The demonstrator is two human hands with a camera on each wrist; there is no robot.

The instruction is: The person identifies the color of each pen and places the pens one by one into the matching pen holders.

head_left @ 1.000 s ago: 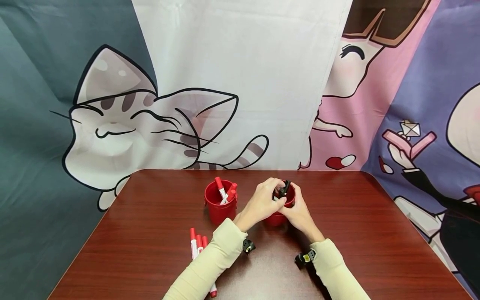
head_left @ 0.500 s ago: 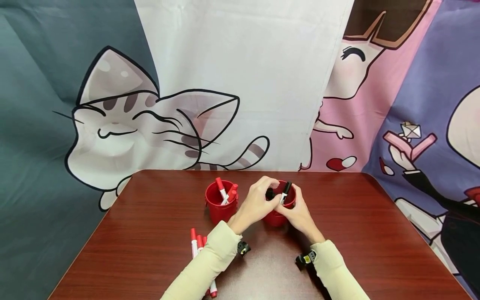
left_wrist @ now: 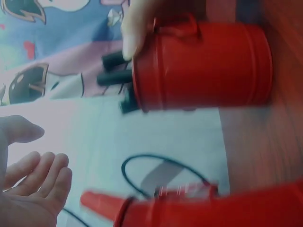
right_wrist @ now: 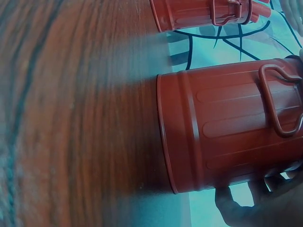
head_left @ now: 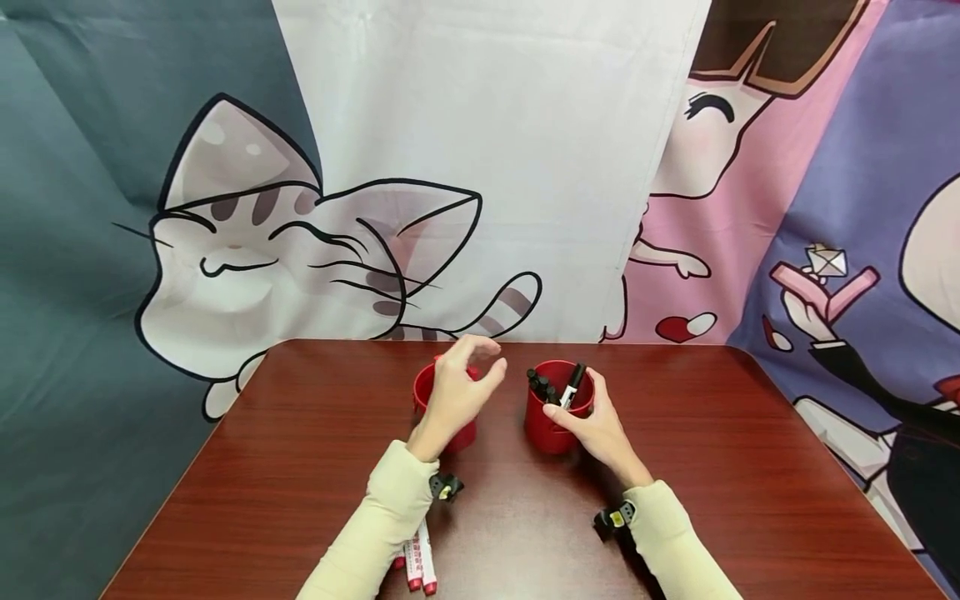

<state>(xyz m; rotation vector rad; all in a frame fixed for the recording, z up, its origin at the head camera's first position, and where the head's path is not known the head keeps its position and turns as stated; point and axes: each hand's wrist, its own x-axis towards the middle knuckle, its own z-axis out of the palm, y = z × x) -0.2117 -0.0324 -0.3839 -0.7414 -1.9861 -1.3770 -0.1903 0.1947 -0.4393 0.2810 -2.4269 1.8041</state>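
My right hand (head_left: 596, 429) grips the right-hand red bucket (head_left: 547, 429), with the thumb at the near rim and the fingers along its far right side. Several black-capped markers (head_left: 542, 387) lean at the left inside it, and one black marker with a white barrel (head_left: 572, 387) leans at the right. My left hand (head_left: 453, 392) holds nothing, its fingers loosely bent, above and in front of the other red bucket (head_left: 423, 385). That hand hides most of this bucket's mouth; a red marker cap (left_wrist: 102, 202) pokes out in the left wrist view.
Several red-and-white markers (head_left: 420, 558) lie on the brown wooden table (head_left: 247, 492), partly under the left sleeve (head_left: 367, 517). A cartoon-printed cloth (head_left: 487, 125) hangs behind the table's far edge.
My left hand has moved left, away from the bucket of black markers, to the other bucket. My right hand has stayed on its bucket.
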